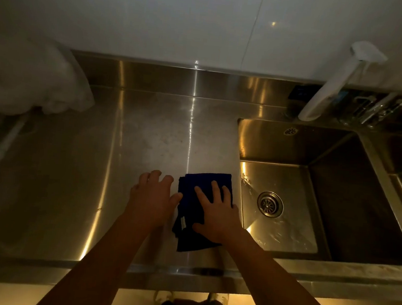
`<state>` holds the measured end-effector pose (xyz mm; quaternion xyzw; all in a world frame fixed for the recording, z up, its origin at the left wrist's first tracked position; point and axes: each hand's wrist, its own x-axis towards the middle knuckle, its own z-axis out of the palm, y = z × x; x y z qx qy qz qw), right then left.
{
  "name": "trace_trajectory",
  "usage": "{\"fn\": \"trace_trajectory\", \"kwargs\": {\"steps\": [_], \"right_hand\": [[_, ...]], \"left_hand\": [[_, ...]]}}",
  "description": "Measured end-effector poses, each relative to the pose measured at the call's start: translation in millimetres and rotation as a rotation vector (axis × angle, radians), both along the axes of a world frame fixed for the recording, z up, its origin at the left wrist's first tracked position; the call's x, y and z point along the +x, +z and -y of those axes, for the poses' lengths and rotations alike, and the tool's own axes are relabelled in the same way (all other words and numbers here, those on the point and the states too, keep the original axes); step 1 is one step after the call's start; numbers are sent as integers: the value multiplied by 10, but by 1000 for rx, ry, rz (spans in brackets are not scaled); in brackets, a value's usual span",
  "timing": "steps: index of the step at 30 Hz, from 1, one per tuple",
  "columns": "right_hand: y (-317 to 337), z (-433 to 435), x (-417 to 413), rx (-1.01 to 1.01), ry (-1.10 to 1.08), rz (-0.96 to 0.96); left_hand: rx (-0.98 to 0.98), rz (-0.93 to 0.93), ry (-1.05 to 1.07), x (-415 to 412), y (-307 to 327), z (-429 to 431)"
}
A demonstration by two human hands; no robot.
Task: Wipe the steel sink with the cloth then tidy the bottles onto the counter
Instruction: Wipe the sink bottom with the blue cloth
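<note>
dim steel worktop [72,165], sink [293,145] at right. right hand [216,212], fingers spread flat, pins the cloth [187,236] beside the basin; left hand [152,196] rests loosely open beside it, likely steadying.

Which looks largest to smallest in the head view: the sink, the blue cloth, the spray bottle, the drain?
1. Sink
2. Blue cloth and spray bottle: look alike in size, and the bottle stands farther away, so no ranking.
3. Drain
</note>
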<state>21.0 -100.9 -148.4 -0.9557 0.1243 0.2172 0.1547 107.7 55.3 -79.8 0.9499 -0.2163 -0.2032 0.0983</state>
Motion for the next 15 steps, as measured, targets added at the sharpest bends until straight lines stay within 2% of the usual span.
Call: {"fn": "trace_trajectory", "kwargs": {"steps": [6, 15], "right_hand": [[-37, -38, 15, -35, -3, 66], [-103, -169, -154, -33, 5, 319]], "left_hand": [[-7, -9, -13, -6, -67, 164], [-31, 3, -17, -41, -78, 366]]}}
